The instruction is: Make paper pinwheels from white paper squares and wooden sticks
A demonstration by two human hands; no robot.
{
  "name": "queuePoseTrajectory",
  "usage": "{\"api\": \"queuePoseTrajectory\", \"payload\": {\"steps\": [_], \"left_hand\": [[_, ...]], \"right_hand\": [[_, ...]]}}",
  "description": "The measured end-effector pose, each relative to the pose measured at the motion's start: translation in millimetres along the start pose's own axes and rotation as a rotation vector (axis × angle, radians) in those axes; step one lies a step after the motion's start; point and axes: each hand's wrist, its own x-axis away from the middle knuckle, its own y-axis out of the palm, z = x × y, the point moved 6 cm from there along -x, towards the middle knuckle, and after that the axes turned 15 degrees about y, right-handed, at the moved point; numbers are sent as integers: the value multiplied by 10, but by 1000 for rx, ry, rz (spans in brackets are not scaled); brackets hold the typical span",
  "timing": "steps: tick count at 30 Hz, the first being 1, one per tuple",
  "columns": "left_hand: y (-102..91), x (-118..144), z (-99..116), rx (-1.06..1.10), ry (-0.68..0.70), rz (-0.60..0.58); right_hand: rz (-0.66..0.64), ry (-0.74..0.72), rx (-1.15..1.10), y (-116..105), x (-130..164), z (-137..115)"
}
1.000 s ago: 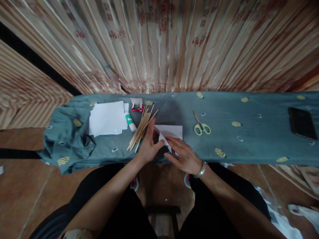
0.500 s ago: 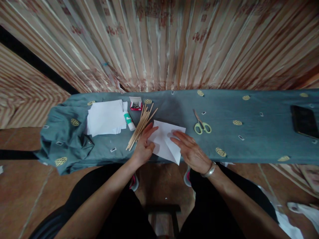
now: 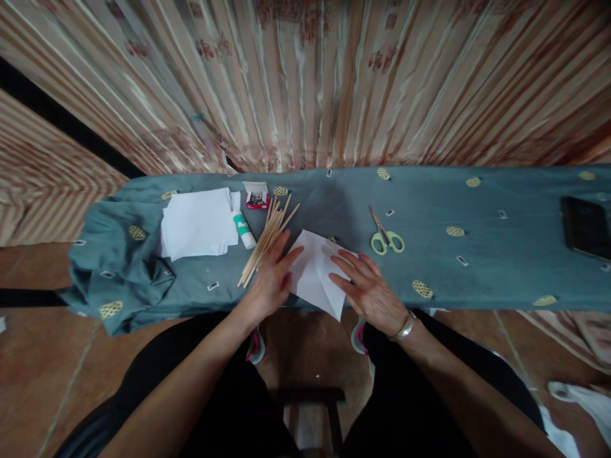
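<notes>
A white sheet of paper with crease lines lies at the table's front edge, one corner jutting over it. My left hand is at the paper's left side, thumb and fingers apart, its fingertips near the sheet's edge. Across the right part of the paper, my right hand rests with fingers spread, covering that edge. Thin wooden sticks lie in a loose bundle just beyond my left hand. Green-handled scissors are to the right of the paper, points away from me.
On the left are a stack of white paper, a white and green glue stick and an open red box of small metal pieces. A black phone lies far right on the green tablecloth. A curtain hangs behind.
My right hand has spread its fingers and shifted slightly right over the paper. The paper has turned a little, and my left hand has drawn slightly left.
</notes>
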Motion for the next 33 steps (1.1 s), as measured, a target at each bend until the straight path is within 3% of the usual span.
{"api": "queuePoseTrajectory", "payload": {"steps": [4,8,17,22,33], "left_hand": [[70,75,249,-120,220,-214],[128,136,337,-31,223,-290],[32,64,190,156,31,-99],[64,106,40,162,-76,19],[109,97,-100,183,-273,-11]], "right_hand": [[-15,13,-31,40,16,35],[-51,42,-99,38,4,81],[-69,287,-467,19,-298,250],[-74,440,-515,92,-430,327],[-116,623,-386,77,-588,356]]}}
